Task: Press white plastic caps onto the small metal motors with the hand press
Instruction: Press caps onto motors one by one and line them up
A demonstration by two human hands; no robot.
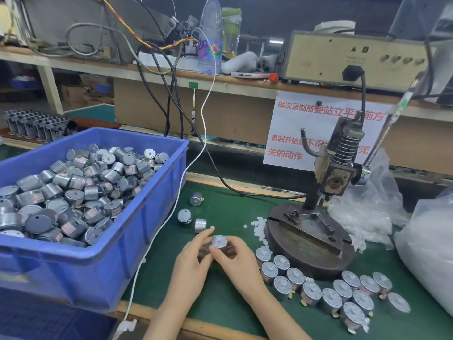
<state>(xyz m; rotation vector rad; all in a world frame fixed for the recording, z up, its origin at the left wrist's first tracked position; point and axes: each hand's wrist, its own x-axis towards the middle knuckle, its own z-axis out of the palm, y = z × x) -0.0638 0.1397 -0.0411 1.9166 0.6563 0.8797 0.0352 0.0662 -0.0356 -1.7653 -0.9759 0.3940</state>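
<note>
A small metal motor (pixel 219 242) stands upright on the green mat, a white plastic cap on its top. My left hand (pixel 193 261) and my right hand (pixel 235 258) both pinch it from the sides. The hand press (pixel 335 165) stands to the right on a round dark base (pixel 301 251), its lever rising up right. Loose white caps (pixel 259 225) lie by the base's left edge. Several capped motors (pixel 343 293) lie in front of the base. Three bare motors (pixel 193 214) lie just beyond my hands.
A blue bin (pixel 137 251) full of motors fills the left. A white cable (pixel 176 195) runs down beside it. Clear plastic bags (pixel 426 244) sit at the right. A shelf behind carries a water bottle (pixel 210 35) and a beige power box (pixel 355 57).
</note>
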